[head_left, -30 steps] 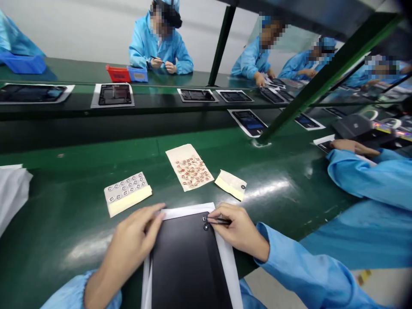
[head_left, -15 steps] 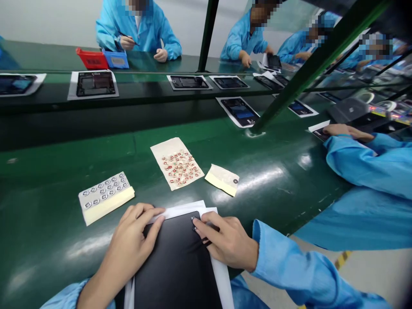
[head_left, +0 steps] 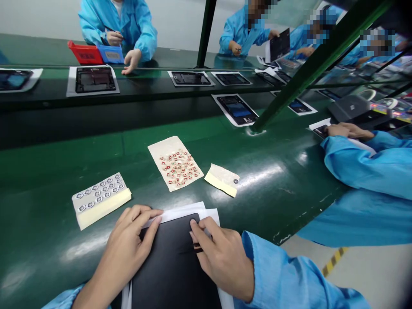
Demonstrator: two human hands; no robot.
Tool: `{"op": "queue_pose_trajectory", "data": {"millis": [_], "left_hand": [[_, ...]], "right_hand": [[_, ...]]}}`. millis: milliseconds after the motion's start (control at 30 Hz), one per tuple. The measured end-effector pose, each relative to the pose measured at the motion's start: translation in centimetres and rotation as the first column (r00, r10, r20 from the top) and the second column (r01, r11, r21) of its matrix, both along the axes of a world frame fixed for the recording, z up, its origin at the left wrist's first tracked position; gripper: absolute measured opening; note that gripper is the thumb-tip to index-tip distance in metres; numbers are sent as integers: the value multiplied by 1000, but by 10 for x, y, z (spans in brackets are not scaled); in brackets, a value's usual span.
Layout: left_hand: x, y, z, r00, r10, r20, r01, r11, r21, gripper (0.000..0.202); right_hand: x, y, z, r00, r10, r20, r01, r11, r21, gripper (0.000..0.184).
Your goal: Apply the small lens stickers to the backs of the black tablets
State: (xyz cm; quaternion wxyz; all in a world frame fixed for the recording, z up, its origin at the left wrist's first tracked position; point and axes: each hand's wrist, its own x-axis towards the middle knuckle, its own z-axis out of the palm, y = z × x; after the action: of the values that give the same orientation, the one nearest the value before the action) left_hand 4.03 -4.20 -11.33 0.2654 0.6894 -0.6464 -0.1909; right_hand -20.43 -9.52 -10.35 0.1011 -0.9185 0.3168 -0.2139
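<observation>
The left hand (head_left: 127,244) is resting open on the black tablet panel (head_left: 170,270), which is lying on white paper (head_left: 183,210) (on the green belt (head_left: 48,227)). The right hand (head_left: 222,262) is gripping tweezers (head_left: 198,247) against the panel, near a sticker sheet (head_left: 175,163).

Head cam faces fwd & down, close above left hand (head_left: 124,253) & right hand (head_left: 222,262).
</observation>
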Motion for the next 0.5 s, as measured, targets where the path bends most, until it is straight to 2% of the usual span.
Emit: {"op": "queue_pose_trajectory", "data": {"millis": [167, 300, 433, 500], "left_hand": [[-1, 1, 1, 1000, 0, 21, 1, 1000, -29, 26], [4, 2, 3, 998, 34, 45, -31, 998, -52, 26], [16, 2, 7, 994, 51, 92, -46, 998, -49, 29], [22, 2, 8, 992, 30, 120, -26, 999, -31, 32]], "right_hand": [[2, -7, 3, 999, -17, -28, 16, 1000, -14, 28], [-3, -19, -4, 998, 53, -16, -53, 998, -33, 27], [-6, -27, -6, 987, 116, -115, -128, 987, -99, 29], [-9, -30, -5, 978, 143, -151, -157, 984, -83, 29]]}}
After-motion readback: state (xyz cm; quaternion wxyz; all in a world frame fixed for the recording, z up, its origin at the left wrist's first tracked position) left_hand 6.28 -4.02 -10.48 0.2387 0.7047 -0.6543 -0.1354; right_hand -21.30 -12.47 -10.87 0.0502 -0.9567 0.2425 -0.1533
